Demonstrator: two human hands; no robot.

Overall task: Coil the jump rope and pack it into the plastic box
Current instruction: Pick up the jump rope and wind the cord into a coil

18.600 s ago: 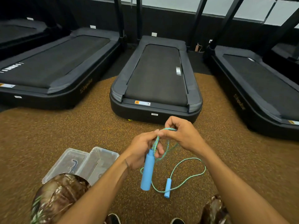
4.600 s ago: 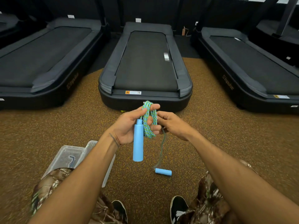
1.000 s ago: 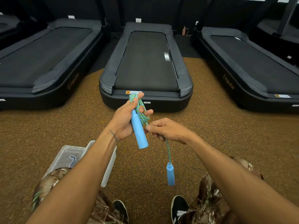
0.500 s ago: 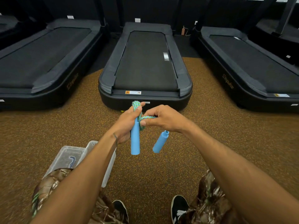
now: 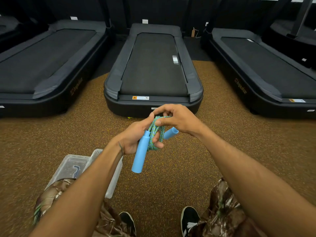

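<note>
The jump rope's green-and-blue cord is bundled in loops in my left hand, which also grips one blue handle that hangs down below the fist. My right hand pinches the cord at the top of the bundle. The second blue handle sticks out just under my right palm. The clear plastic box stands open on the floor at lower left, partly hidden by my left forearm and knee.
The box's clear lid lies next to it, with a small blue clip on it. Three black treadmills stand side by side ahead on the brown speckled floor. My shoes are at the bottom edge.
The second handle, dangling low on the cord a second ago, has been drawn up to the bundle. My right hand has moved over the top of the loops.
</note>
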